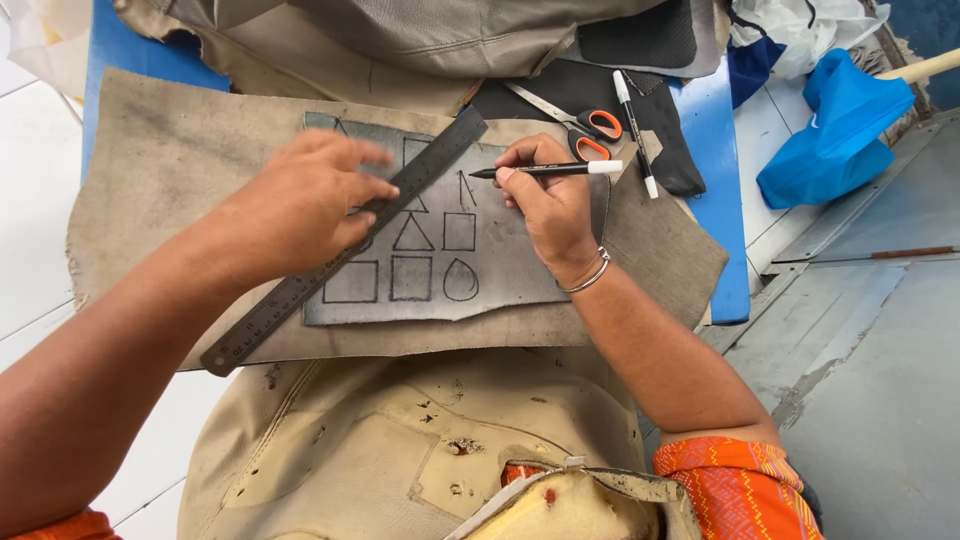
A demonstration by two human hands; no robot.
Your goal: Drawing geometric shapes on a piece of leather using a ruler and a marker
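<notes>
Head view, marking a grey sheet. My left hand point(300, 200) lies flat, fingers spread, pressing the steel ruler point(345, 240) diagonally across the grey leather piece point(480, 270), which rests on a tan canvas layer point(150, 160) over the blue counter point(715, 150). My right hand point(550, 205) pinches a black pen with a white cap end point(555, 169) between thumb and fingertips, tip pointing left, close to the ruler's upper edge.

To do this step well, I judge that the left palm should bear down near the line being drawn so the ruler cannot pivot, and the pen tip should ride tight against its edge in one even stroke.

The right wrist, wearing a metal bangle point(590, 277), is bent inward; both forearms converge from below. Squares, triangles and a drop shape are already outlined. Orange-handled scissors point(585, 130) and a second pen point(633, 125) lie just beyond.
</notes>
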